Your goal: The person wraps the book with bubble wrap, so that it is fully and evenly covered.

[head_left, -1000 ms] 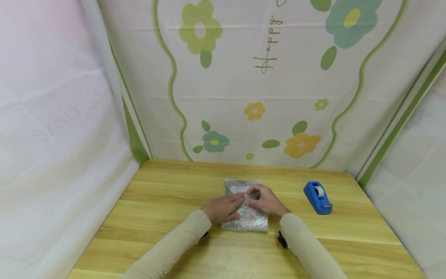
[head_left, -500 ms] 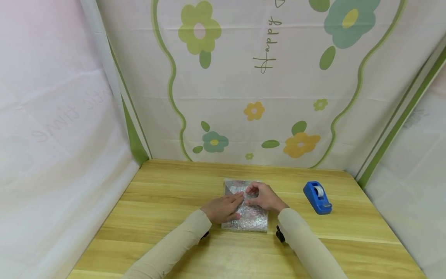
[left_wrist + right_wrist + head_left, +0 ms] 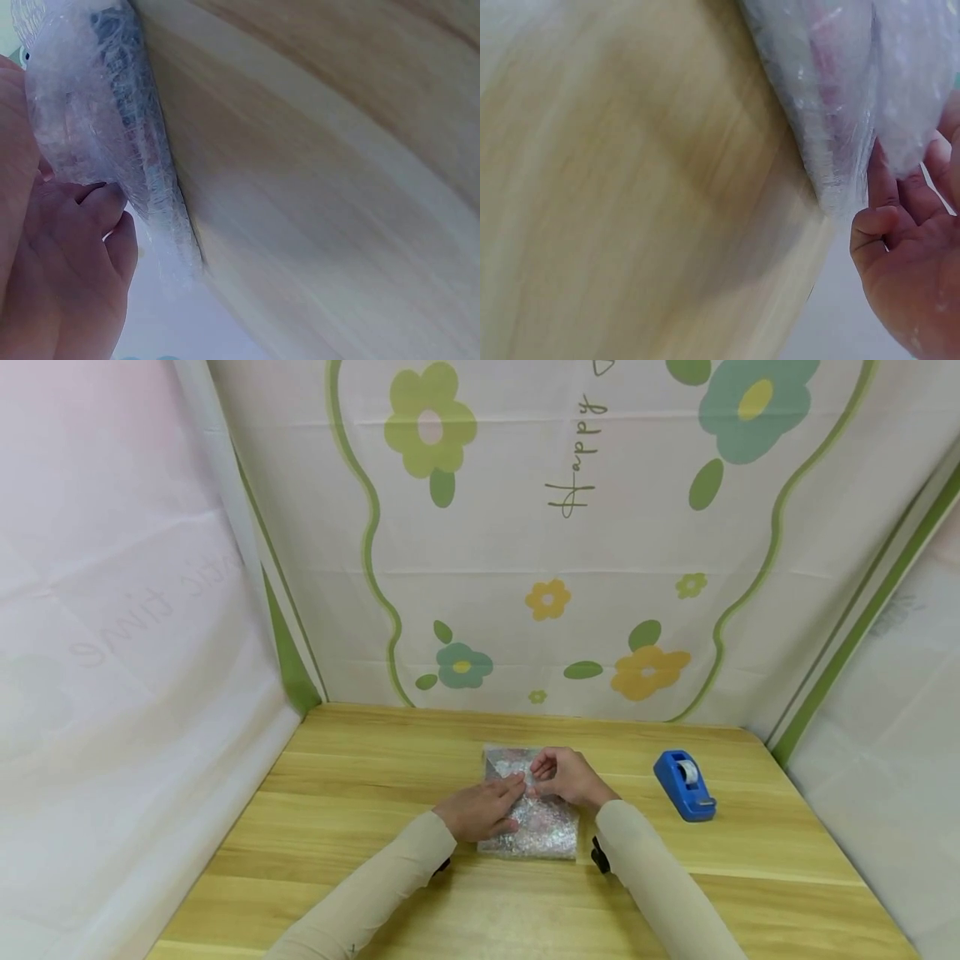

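Note:
A flat package in clear bubble wrap (image 3: 534,837) lies on the table, and a pinkish and dark pattern shows through it. My left hand (image 3: 480,810) rests across its left half, with fingers extended together and the thumb apart. From the right, my right hand (image 3: 568,777) holds the wrap near the upper middle with bent fingers and thumb. In the right wrist view a loose flap of the wrap (image 3: 911,90) reaches down to the fingers of that hand (image 3: 915,262). The exact contact at the fingertips is partly hidden. The left wrist view shows the wrap (image 3: 67,97) bulging beside the left hand (image 3: 67,262).
A blue tape dispenser (image 3: 684,785) with a roll of tape stands to the right on the wooden table (image 3: 337,827). Flower-printed cloth (image 3: 487,543) hangs behind the table, and pale cloth hangs along both sides.
My right hand has shifted slightly up and away from me over the wrap, its fingers still bent. The left hand and the package stay practically in place.

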A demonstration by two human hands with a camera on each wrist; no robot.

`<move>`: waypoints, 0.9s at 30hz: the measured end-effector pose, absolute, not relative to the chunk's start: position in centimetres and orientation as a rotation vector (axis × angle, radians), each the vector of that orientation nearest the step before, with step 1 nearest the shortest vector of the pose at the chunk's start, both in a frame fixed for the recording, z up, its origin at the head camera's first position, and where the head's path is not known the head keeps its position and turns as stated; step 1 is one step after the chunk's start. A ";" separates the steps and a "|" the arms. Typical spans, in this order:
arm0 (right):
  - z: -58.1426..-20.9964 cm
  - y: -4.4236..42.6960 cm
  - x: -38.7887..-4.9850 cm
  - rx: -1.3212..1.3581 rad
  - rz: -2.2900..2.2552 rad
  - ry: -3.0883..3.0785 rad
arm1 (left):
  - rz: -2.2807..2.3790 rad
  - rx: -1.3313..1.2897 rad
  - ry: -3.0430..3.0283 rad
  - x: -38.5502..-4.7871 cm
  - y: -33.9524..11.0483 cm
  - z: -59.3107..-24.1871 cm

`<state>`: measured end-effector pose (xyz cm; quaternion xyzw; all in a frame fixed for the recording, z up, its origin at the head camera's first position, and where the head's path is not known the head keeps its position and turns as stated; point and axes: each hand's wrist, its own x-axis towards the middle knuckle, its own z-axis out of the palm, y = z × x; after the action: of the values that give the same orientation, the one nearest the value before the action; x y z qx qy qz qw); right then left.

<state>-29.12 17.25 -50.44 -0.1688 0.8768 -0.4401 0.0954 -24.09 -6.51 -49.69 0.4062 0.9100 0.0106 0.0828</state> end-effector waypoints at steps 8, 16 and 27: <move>-50.5 17.3 -29.4 -0.400 -1.353 2.605 | 0.028 1.221 2.715 -24.0 -6.5 -49.7; -50.7 17.1 -29.6 -0.302 -1.383 2.629 | -0.016 1.220 2.723 -24.0 -6.3 -49.8; -51.1 16.6 -29.7 -0.245 -1.457 2.682 | 0.003 1.249 2.725 -23.9 -6.4 -49.6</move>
<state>-29.67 16.57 -51.06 -0.0800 0.8753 -0.4753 0.0399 -23.93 -6.45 -49.65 0.4157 0.9066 0.0009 0.0719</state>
